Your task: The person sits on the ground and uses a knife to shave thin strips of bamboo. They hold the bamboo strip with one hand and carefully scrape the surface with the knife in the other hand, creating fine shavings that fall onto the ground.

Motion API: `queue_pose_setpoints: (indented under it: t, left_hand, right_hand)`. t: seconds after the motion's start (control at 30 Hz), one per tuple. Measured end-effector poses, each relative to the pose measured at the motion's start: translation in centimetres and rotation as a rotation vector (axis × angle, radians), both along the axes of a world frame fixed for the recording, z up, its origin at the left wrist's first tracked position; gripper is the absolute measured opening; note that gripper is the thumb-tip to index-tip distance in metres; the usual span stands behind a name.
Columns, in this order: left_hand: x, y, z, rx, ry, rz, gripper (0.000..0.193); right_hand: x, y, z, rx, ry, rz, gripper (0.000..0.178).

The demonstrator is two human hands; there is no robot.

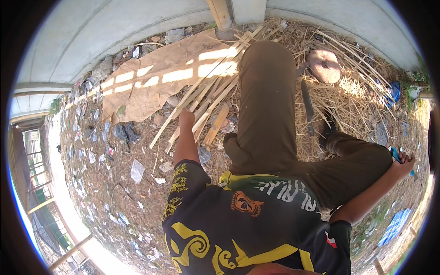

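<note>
My left hand (186,118) reaches down to a loose bundle of pale split bamboo strips (208,103) on the ground left of my knee. Its fingers are closed at the edge of the strips, partly hidden by the back of the hand. Out by my bent right knee, my right hand (404,165) is wrapped round a small turquoise object (394,153); its kind does not show. A long dark blade-like tool (307,103) lies between my legs, near a round wooden block (323,66). A short, wider bamboo piece (216,126) rests beside the bundle.
A brown cardboard-like sheet (151,78) lies flat at the far left. More thin strips (362,59) and straw-like shavings (348,107) cover the ground at the right. A pale wall (137,23) and a post (219,13) bound the far side. Scraps of litter (137,171) are strewn left.
</note>
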State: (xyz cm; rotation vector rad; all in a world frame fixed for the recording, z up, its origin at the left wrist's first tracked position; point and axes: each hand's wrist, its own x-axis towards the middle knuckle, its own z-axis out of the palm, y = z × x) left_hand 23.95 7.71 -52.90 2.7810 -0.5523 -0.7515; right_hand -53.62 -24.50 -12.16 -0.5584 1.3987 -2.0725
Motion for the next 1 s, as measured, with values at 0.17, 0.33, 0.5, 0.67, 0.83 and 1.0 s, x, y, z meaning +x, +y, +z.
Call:
queue_pose_setpoints:
  t: [0.17, 0.33, 0.5, 0.67, 0.83, 1.0]
  left_hand:
    - [-1.2, -0.5, -2.1, -0.086, -0.004, -0.089, 0.051]
    - [-1.5, -1.1, -0.3, -0.043, -0.021, -0.120, 0.048]
    - [-1.8, -1.1, 6.3, 0.096, -0.145, -0.092, 0.040]
    - [2.0, 0.1, 17.7, 0.114, -0.378, -0.185, 0.030]
    - [2.5, 2.0, 32.2, 0.198, -0.457, -0.282, 0.027]
    - [-1.4, -2.8, 44.6, 0.308, -0.587, -0.362, 0.023]
  right_hand:
    - [1.3, 0.6, 0.9, -0.019, 0.019, -0.014, 0.045]
    - [2.2, 0.4, 1.6, -0.003, 0.034, 0.008, 0.044]
    - [0.8, 0.0, 0.4, -0.021, -0.022, 0.051, 0.044]
    - [-0.3, 0.6, 0.9, -0.019, -0.011, 0.074, 0.045]
    - [-0.4, -0.7, 0.7, -0.030, -0.035, 0.183, 0.045]
    - [0.0, -1.8, 0.2, 0.003, -0.098, 0.305, 0.045]
